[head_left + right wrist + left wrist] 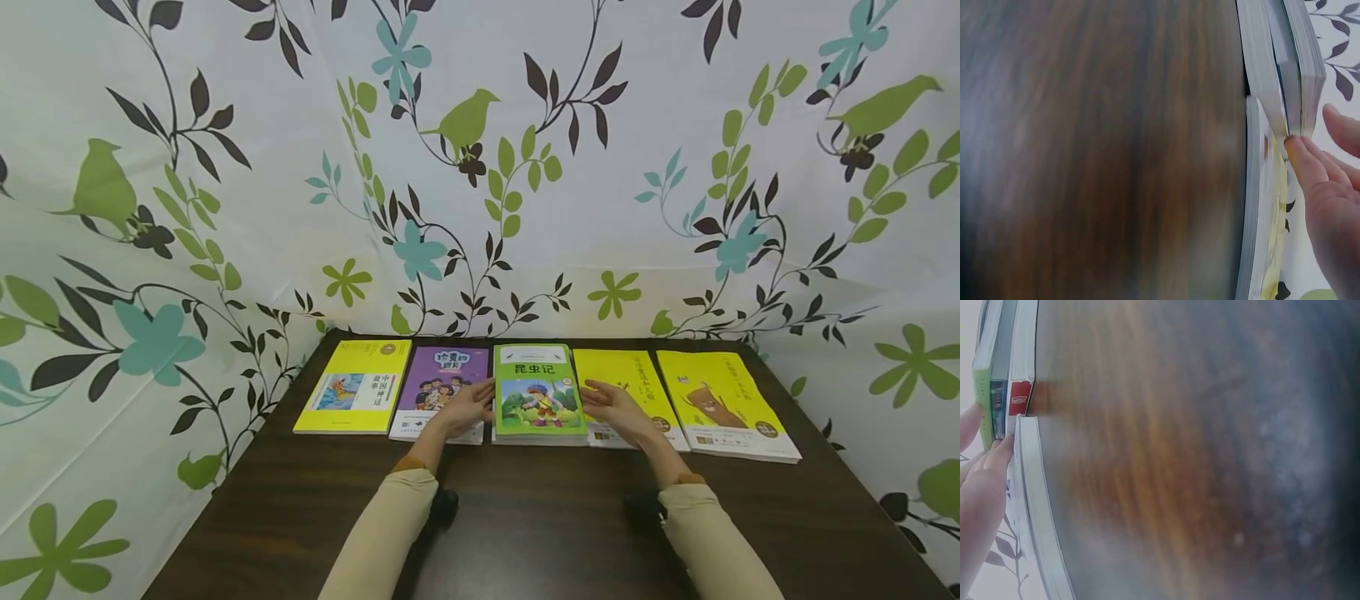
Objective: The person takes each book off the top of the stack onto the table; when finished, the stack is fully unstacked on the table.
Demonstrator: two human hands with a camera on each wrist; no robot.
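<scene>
A green-covered book (538,408) tops a small stack in the middle of the row. In the left wrist view, two more books lie beneath it, the bottom one with a red patch (1020,397) on its spine. My left hand (465,410) has its fingertips against the stack's left side, over the purple book (431,379). Opposite it, my right hand (618,414) touches the stack's right side with extended fingers, above a yellow book (651,392). Both thumbs stand apart from the other fingers near the top book's edges.
Another yellow book (356,387) lies at the row's left end, and one with a brown cartoon figure (716,408) at its right end. All lie along the back of the dark wooden table (525,517). A leaf-and-bird patterned cloth (480,233) rises behind and at both sides.
</scene>
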